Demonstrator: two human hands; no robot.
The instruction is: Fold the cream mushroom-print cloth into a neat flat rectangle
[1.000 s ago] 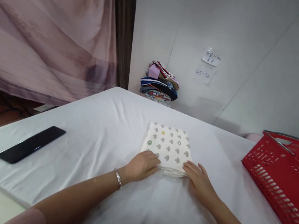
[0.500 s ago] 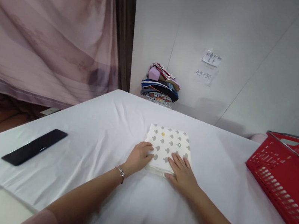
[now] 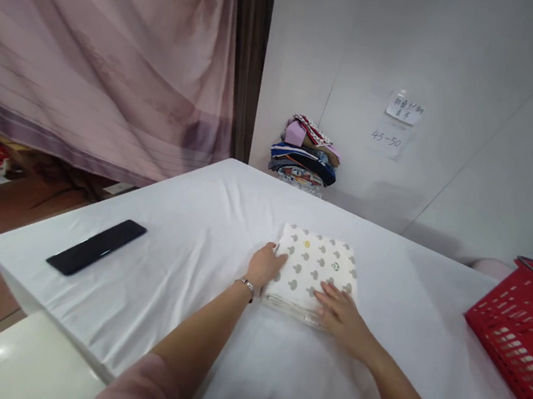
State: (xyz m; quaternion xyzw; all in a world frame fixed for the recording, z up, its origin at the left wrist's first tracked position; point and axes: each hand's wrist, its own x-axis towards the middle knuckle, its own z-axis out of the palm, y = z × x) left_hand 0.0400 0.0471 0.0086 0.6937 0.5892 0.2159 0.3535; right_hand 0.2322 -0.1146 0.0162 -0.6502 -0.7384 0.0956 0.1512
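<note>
A folded white cloth (image 3: pixel 310 268) with grey tree-like prints and small yellow and green marks lies flat on the white-covered table (image 3: pixel 179 240). At its left edge is my left hand (image 3: pixel 266 265), thumb and fingers apart, with a metal bracelet on the wrist. My right hand (image 3: pixel 342 314) rests with spread fingers on the cloth's lower right part. Several layers show along the near edge of the cloth.
A black flat slab (image 3: pixel 97 245) lies on the table's left side. The red basket (image 3: pixel 523 334) stands at the right. Behind the table are a pile of folded fabrics (image 3: pixel 305 155), a wall with paper notes (image 3: pixel 405 109) and a pink curtain (image 3: pixel 142 58).
The view has turned left, so everything sits further right. My left hand has shifted from the cloth's lower left top to its left edge; my right hand stays at the lower right.
</note>
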